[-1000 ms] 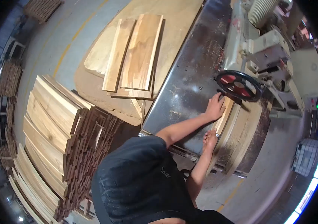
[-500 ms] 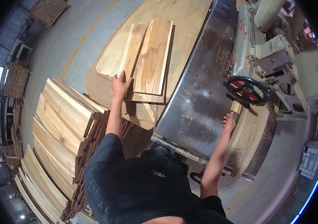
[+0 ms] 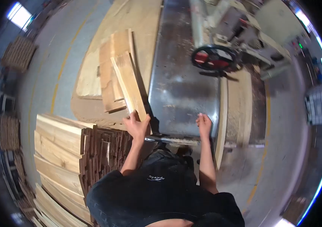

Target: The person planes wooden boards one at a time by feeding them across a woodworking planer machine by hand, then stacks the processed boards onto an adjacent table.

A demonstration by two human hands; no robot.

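A narrow pale wooden board (image 3: 130, 85) slants upward from my left hand (image 3: 137, 126), whose thumb and fingers grip its near end. The board's far part lies over other wooden boards (image 3: 107, 72) on a plywood-coloured side table (image 3: 89, 85). Above the dark metal machine table (image 3: 183, 92) hangs my right hand (image 3: 204, 124), its fingers curled closed and nothing visible in them. A long wooden strip (image 3: 222, 113) runs along the right part of the machine table, near that hand.
A black handwheel (image 3: 195, 58) with a red centre sits on the machine at the far right of the table. Tall stacks of cut boards (image 3: 58, 143) stand at my left. Further pallets of wood (image 3: 19, 53) line the floor beyond a yellow line.
My right hand has left the wood by the machine's guide and moved left over the metal table. My left hand now grips a narrow board, turned and drawn toward me.
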